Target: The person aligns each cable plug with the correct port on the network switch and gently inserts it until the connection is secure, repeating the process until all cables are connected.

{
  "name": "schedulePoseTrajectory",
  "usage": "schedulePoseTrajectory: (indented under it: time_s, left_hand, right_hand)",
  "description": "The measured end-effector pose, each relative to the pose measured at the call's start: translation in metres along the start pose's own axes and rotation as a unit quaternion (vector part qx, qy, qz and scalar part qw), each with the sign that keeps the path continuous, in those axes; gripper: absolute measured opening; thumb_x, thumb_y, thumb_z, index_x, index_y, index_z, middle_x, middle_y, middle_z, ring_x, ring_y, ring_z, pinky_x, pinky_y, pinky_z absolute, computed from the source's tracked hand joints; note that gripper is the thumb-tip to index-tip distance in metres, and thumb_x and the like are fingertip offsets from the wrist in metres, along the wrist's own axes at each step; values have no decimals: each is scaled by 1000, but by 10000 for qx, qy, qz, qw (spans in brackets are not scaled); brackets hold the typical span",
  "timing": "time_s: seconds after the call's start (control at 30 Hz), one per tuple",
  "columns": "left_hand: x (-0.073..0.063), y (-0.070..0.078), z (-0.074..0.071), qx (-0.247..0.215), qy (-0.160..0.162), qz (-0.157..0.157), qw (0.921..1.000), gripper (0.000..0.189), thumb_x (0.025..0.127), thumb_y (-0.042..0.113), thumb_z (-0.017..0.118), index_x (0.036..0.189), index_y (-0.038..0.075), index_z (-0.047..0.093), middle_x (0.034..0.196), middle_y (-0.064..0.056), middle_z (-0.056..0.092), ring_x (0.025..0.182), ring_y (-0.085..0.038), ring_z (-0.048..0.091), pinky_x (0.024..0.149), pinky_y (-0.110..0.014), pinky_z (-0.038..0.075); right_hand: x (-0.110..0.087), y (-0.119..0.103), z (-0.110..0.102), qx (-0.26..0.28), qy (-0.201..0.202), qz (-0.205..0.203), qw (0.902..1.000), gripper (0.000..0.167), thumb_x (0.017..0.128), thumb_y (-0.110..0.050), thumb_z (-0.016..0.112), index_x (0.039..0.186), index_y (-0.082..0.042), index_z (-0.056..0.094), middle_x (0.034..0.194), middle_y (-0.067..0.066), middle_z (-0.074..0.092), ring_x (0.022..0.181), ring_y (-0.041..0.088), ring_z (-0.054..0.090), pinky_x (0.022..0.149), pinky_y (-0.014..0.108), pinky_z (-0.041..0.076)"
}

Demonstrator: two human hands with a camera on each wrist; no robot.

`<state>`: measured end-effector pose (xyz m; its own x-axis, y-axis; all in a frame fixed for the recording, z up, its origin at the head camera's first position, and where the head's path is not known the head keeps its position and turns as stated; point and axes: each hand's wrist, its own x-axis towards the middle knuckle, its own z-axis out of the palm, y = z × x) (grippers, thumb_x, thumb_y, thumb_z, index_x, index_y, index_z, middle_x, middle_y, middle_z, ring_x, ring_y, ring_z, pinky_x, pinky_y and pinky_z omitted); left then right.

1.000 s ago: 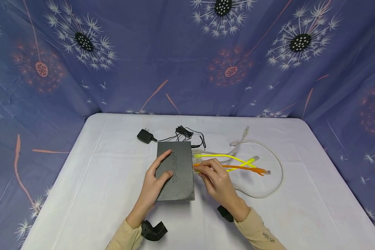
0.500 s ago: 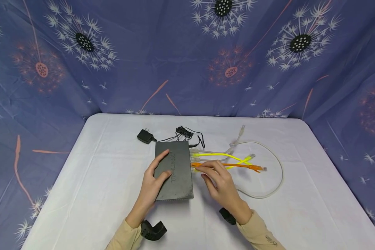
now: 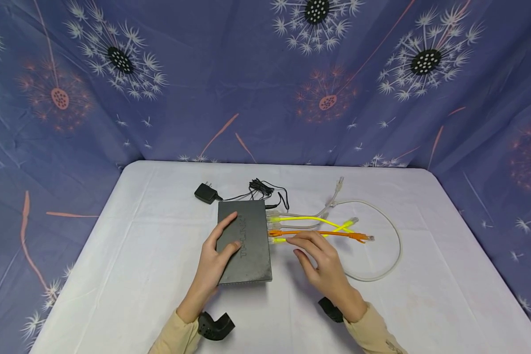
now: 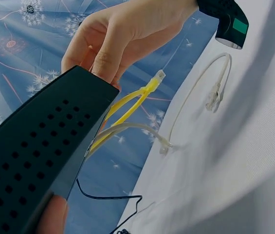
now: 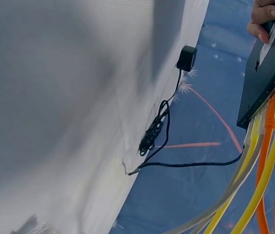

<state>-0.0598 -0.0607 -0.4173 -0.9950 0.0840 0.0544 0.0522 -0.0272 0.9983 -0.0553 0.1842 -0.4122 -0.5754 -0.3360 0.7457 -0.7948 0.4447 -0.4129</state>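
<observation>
A black TP-LINK network switch (image 3: 255,246) is held in my left hand (image 3: 213,258), thumb on its top, with curled fingers under it in the right wrist view. Several Ethernet cables run from ports on its right side: grey, a yellow cable (image 3: 298,219), an orange cable (image 3: 309,233) and a nearer yellow cable (image 5: 268,165). My right hand (image 3: 327,265) hovers just right of the nearer yellow plug, thumb and fingers apart, holding nothing. Part of that cable is hidden behind the right hand in the head view.
A black power adapter (image 3: 205,192) and its bundled cord (image 3: 260,187) lie behind the switch, the cord running to it. A grey cable loop (image 3: 398,241) lies on the white table (image 3: 150,236) to the right. A patterned curtain (image 3: 248,88) hangs behind.
My right hand has let go of the nearer yellow cable's plug and drawn back to the right. The switch and its cables have shifted slightly left with my left hand.
</observation>
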Motion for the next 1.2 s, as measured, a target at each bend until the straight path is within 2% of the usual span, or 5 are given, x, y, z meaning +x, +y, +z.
schedulePoseTrajectory:
  time_s: [0.27, 0.53, 0.83, 1.2]
  left_hand:
    - [1, 0, -1, 33, 3, 43, 10000, 60, 88, 1, 57, 142, 26, 47, 149, 4, 35, 139, -19, 23, 106, -53, 18]
    - [1, 0, -1, 39, 9, 43, 10000, 60, 88, 2, 57, 142, 26, 47, 149, 5, 35, 139, -19, 22, 106, -54, 18]
    - [1, 0, -1, 18, 15, 47, 10000, 60, 88, 1, 57, 142, 26, 47, 149, 5, 35, 139, -19, 21, 106, -54, 17]
    - [1, 0, -1, -18, 23, 52, 10000, 61, 88, 0, 56, 142, 26, 47, 149, 5, 34, 138, -20, 23, 105, -53, 19]
  right_hand:
    - [-9, 0, -9, -7, -164, 228, 9996, 22, 98, -15, 54, 108, -1, 68, 101, 8, 62, 88, 22, 60, 82, 19, 44]
    - [-19, 3, -14, 100, -23, 200, 9997, 25, 98, -17, 54, 109, 1, 67, 101, 11, 62, 80, 20, 59, 77, 20, 46]
    - [-29, 6, -21, 46, -25, 358, 9993, 29, 99, -22, 53, 110, 0, 68, 103, 7, 62, 79, 15, 57, 71, 20, 46]
    - [-37, 3, -31, -13, -28, 545, 9985, 20, 92, -11, 63, 107, 2, 68, 100, 10, 63, 77, 17, 57, 70, 17, 47]
